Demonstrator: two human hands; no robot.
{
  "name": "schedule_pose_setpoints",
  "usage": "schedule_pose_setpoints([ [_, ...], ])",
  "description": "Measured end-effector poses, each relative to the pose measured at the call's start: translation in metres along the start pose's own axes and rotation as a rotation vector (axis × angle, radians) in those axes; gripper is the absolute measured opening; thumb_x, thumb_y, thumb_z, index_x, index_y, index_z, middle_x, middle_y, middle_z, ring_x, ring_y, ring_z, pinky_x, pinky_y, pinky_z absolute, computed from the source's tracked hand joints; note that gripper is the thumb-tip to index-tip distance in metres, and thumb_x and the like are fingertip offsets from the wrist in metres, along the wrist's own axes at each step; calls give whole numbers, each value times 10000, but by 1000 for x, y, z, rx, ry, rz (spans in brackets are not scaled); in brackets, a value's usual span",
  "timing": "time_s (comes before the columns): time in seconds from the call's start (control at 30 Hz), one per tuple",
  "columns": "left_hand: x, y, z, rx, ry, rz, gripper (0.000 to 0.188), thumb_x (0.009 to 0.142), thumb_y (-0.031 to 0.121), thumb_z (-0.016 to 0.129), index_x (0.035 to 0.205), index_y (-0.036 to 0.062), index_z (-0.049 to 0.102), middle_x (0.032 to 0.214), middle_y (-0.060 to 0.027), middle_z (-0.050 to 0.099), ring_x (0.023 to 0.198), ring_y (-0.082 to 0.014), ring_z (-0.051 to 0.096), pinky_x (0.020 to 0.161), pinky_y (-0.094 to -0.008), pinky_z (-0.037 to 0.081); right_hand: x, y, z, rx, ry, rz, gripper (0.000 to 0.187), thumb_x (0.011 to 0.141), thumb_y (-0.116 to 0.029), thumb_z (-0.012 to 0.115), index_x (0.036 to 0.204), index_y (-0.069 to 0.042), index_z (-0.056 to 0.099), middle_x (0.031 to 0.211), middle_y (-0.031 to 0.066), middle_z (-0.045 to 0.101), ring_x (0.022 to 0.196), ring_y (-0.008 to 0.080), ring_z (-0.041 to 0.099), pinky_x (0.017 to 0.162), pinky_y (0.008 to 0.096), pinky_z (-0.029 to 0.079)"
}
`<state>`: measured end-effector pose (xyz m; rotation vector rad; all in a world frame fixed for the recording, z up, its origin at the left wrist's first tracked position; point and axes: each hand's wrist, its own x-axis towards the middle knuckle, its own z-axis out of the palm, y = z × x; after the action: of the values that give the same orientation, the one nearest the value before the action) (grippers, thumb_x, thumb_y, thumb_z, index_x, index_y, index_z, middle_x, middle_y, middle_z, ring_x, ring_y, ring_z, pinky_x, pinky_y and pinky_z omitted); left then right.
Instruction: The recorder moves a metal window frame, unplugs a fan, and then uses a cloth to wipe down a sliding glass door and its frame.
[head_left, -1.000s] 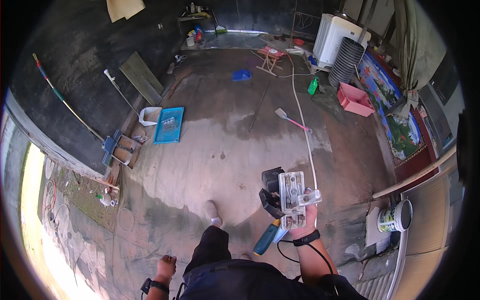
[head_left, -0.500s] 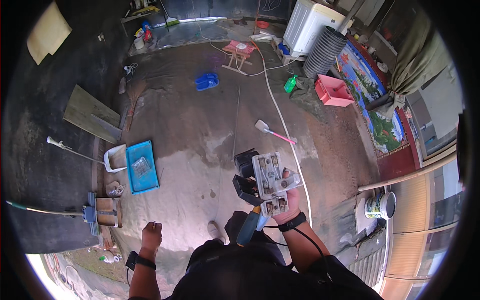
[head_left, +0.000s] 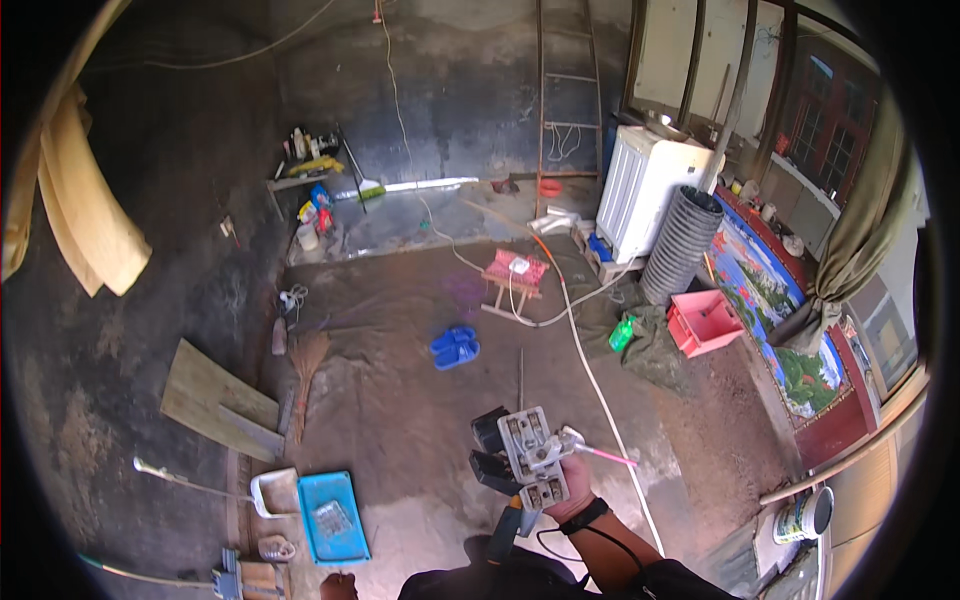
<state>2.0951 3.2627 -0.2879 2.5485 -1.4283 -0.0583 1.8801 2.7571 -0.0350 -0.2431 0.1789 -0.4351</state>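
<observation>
My right hand [head_left: 574, 482] holds up a knife switch [head_left: 524, 440], its pale base with metal contacts turned upward and its black covers [head_left: 490, 470] hanging off the left side. A tool with a dark and orange handle [head_left: 506, 530] points down below the switch, by the same hand; its kind is unclear. A dark band with a cable circles my right wrist. My left hand [head_left: 338, 586] shows only in part at the lower edge, fingers curled closed. Whatever it may pinch is hidden.
A blue tray [head_left: 335, 520] and white dustpan [head_left: 274, 494] lie at left. Ahead are blue slippers [head_left: 455, 347], a small red-topped stool [head_left: 515, 268] and a pale hose [head_left: 590, 370] along the floor. A pink crate [head_left: 705, 322] and white washing machine [head_left: 645, 190] stand at right.
The view has tilted up, bringing in the far wall and ladder. My left hand has dropped mostly out of the lower edge. My right hand still holds the switch.
</observation>
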Motion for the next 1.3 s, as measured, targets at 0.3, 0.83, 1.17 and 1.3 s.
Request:
schedule_pose_setpoints([
  [0.3,164,-96,12,-199,-16,-81,227,681,88,577,906,57,576,753,-119,572,765,-314,572,662,-435,469,203,-36,32,-40,52,-75,471,944,-365,503,1268,-24,534,1194,147,626,1049,303,620,912,438,493],
  [0.83,654,-293,-33,-656,-221,-553,108,776,146,585,849,68,600,720,-132,618,627,-297,601,584,-426,506,537,-74,97,-106,124,-283,492,895,-352,527,1260,-24,534,1188,168,620,1052,335,615,889,479,507],
  [1.17,792,-401,8,-190,-131,-118,137,748,152,602,863,78,612,672,-93,627,590,-282,594,567,-439,492,803,-135,81,-69,-15,-22,477,919,-414,522,1238,-62,558,1141,136,640,985,290,635,810,467,529],
  [1.3,865,-389,-27,-1067,-158,-894,176,829,220,598,858,48,622,625,-53,590,512,-214,559,512,-399,475,892,-153,82,-46,-14,-55,480,921,-418,520,1243,-63,555,1150,135,636,997,296,630,828,468,524],
])
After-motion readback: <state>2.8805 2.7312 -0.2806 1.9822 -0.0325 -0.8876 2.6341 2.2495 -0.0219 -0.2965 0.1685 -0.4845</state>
